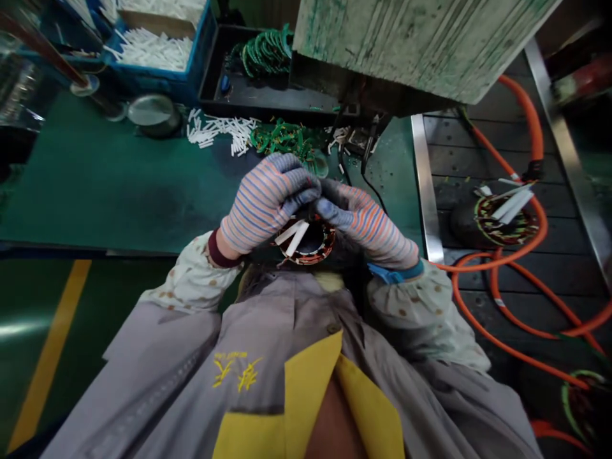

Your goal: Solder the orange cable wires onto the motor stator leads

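Observation:
A motor stator (316, 257) with copper windings sits at the near edge of the green bench, close to my body. Two white strips (298, 238) lie slanted across its top. Over its far rim, my left hand (272, 207), in a striped glove with grey fingertips, is closed, fingers bent downward. My right hand (366, 220), gloved the same way, meets it there with thumb and fingers pinched. The fingertips of both hands nearly touch. Whatever lies between them is hidden and dark. Just beyond the hands is a heap of green wire pieces (287, 140).
White tubes (222, 131) lie loose on the bench (119, 191). Behind are a blue bin (191, 80) of white tubes, a round metal tin (153, 115), and green coils (265, 54). A grey box (406, 44) overhangs. At right, another stator (507, 220) and an orange hose (533, 121) lie on rollers.

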Available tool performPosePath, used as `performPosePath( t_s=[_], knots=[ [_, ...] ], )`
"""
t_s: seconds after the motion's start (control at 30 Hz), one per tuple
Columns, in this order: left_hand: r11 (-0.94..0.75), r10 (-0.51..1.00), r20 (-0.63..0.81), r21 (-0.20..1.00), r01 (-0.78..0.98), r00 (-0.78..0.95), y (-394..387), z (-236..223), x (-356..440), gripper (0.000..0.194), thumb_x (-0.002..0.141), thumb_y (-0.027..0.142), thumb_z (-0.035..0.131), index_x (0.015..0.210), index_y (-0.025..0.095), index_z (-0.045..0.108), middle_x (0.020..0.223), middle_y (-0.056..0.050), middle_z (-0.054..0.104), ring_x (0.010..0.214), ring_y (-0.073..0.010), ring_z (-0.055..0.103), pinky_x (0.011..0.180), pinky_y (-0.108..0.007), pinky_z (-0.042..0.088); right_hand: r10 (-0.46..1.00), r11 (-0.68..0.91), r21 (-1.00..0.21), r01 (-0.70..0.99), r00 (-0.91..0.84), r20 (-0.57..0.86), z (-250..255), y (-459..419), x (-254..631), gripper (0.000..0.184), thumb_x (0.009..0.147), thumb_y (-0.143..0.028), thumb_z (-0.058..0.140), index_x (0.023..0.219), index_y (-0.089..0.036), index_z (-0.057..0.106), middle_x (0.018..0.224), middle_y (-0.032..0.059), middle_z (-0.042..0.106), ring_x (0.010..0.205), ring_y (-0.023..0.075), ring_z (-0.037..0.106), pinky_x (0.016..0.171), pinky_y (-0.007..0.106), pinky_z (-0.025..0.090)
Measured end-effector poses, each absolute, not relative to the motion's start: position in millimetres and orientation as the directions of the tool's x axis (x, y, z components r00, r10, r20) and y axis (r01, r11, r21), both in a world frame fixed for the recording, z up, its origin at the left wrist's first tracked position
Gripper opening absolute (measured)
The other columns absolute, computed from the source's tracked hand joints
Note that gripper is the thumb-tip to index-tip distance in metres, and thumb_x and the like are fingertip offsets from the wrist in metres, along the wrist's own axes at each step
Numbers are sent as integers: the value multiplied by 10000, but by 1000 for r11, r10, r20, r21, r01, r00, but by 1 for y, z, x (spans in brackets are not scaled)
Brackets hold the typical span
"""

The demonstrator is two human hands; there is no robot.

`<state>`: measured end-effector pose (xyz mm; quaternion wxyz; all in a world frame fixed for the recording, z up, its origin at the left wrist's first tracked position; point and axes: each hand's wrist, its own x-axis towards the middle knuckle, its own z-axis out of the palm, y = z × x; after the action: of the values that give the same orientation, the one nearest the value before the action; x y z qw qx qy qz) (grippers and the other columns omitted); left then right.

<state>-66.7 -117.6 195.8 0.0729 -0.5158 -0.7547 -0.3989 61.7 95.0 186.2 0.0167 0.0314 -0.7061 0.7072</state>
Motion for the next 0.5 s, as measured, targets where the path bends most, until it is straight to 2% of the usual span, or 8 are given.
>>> performPosePath(
  t_s=[0.07,0.13,0.2,0.27,0.37,0.43,0.5],
  knots=[
    [171,689,552,506,846,-469,-121,196,-65,445,1229,614,587,1137,274,858,1131,-72,791,1093,-292,765,1014,-455,626,-58,-113,-993,36,-998,-30,192,88,51,635,909,-782,956,1157,-202,880,1110,55,878,1070,250,802,1019,375,679],
    [169,654,581,512,842,-485,-125,193,-67,435,1248,592,571,1129,267,834,1130,-67,787,1082,-272,758,995,-441,628,-65,-183,-977,112,-993,-101,190,83,43,584,876,-730,1005,1033,-189,852,949,29,835,906,201,753,867,313,656],
    [172,636,587,526,833,-501,-126,191,-73,426,1254,586,574,1116,262,814,1115,-63,784,1076,-253,749,991,-428,627,-58,-249,-960,124,-992,-113,186,79,38,566,850,-707,1028,991,-198,827,886,9,798,881,191,730,827,295,631],
    [157,656,555,562,812,-511,-125,189,-80,453,1235,639,604,1080,264,805,1080,-56,781,1051,-242,747,990,-418,630,-54,-298,-948,116,-993,-105,184,76,36,548,822,-679,1051,975,-209,815,874,-2,782,912,198,735,848,298,625],
    [116,620,487,719,685,-616,-117,185,-85,561,1174,778,643,1022,259,793,1002,-47,772,1002,-248,767,962,-409,647,21,-332,-936,114,-992,-128,181,75,39,514,808,-644,1063,936,-219,803,827,-21,743,840,174,694,801,287,597],
    [80,498,449,828,555,-742,-110,180,-81,602,1155,827,635,1035,256,783,960,-45,765,973,-256,778,925,-405,659,103,-344,-934,101,-984,-144,177,75,43,511,799,-646,1061,921,-226,797,804,-31,723,769,152,642,740,274,564],
    [40,406,412,884,466,-816,-104,175,-73,569,1132,820,692,1100,261,791,998,-45,791,982,-256,791,918,-397,670,167,-326,-942,79,-976,-140,172,76,46,527,786,-668,1055,913,-228,794,796,-31,718,736,141,609,703,268,539]
  ],
)
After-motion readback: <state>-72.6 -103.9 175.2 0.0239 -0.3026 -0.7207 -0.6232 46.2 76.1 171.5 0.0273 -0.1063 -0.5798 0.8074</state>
